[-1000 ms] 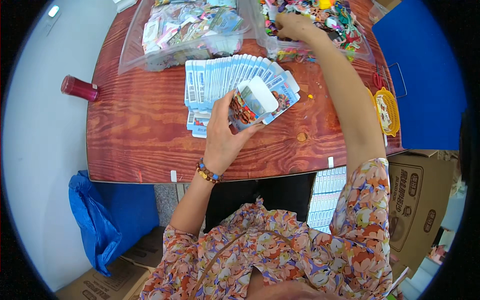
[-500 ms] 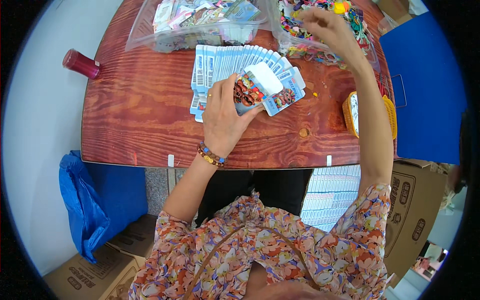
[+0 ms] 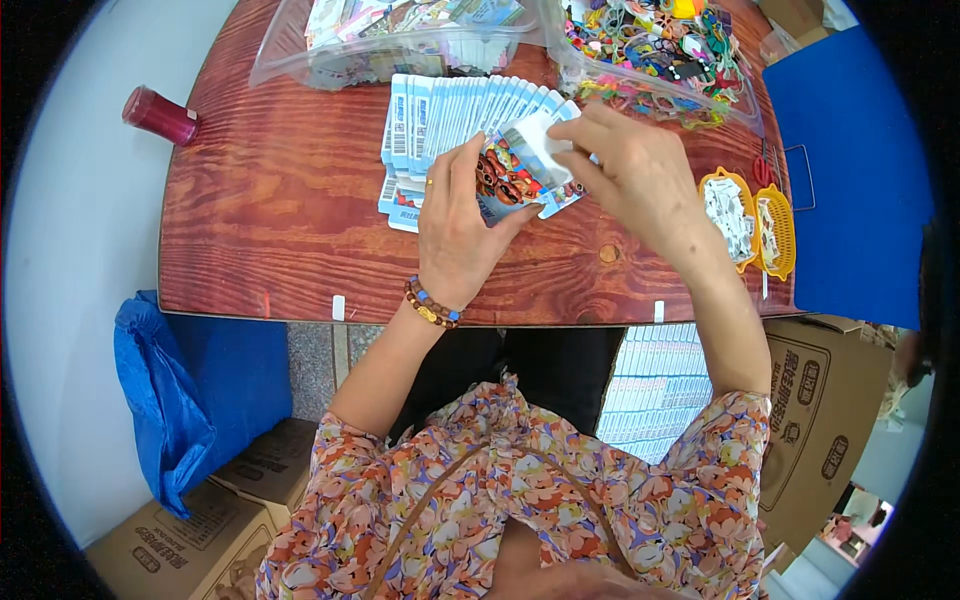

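My left hand (image 3: 455, 225) grips a small printed carton (image 3: 505, 175) with red, brown and blue pictures, its thumb along the lower edge. The carton's white end flap stands open at its upper right. At that open end is my right hand (image 3: 640, 165), thumb and fingers bent together beside the flap; whatever they pinch is hidden. Under and behind the held carton, a fanned row of flat light-blue cartons (image 3: 440, 120) overlaps on the red-brown wooden table (image 3: 280, 220).
Beyond the cartons are a clear bin (image 3: 400, 65) of printed papers and another clear bin (image 3: 650, 85) of colourful bands and cords. Two yellow baskets (image 3: 745, 262) hold small pale pieces at the right, near red-handled scissors (image 3: 763, 170). A dark red jar (image 3: 160, 115) lies at the left edge.
My right hand has come down from the bin of colourful cords to the open end of the carton. My left hand still holds the carton, shifted slightly right.
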`<state>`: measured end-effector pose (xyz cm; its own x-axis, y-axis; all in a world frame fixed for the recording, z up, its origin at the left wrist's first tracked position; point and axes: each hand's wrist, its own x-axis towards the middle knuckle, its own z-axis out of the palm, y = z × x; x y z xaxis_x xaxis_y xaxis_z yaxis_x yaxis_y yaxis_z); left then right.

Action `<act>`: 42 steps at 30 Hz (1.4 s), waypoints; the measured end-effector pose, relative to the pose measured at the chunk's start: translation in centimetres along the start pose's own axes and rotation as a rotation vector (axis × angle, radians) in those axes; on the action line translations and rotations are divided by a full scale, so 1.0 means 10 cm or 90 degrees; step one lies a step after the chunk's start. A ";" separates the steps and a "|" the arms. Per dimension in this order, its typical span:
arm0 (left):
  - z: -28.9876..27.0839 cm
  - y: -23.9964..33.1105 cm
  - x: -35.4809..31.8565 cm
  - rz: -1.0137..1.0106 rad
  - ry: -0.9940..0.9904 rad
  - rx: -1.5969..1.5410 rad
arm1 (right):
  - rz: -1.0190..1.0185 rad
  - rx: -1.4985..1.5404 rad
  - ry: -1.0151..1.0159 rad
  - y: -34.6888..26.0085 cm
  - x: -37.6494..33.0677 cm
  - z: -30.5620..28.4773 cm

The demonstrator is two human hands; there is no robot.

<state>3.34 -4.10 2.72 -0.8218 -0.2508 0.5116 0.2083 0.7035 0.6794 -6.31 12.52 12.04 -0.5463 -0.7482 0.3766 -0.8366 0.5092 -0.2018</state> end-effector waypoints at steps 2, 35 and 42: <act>0.00 -0.02 -0.03 0.001 0.009 -0.014 | 0.013 0.011 0.005 -0.08 -0.02 0.05; -0.13 -0.15 -0.14 -0.097 -0.111 -0.096 | 0.288 -0.080 -0.284 1.94 1.30 0.69; -0.09 -0.17 -0.11 -0.078 -0.127 -0.081 | 0.290 0.004 -0.232 1.87 1.19 0.68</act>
<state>4.33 -5.57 1.49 -0.9307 -0.1847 0.3159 0.1546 0.5839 0.7969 -28.72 10.24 6.62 -0.8286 -0.5534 -0.0843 -0.5142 0.8120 -0.2761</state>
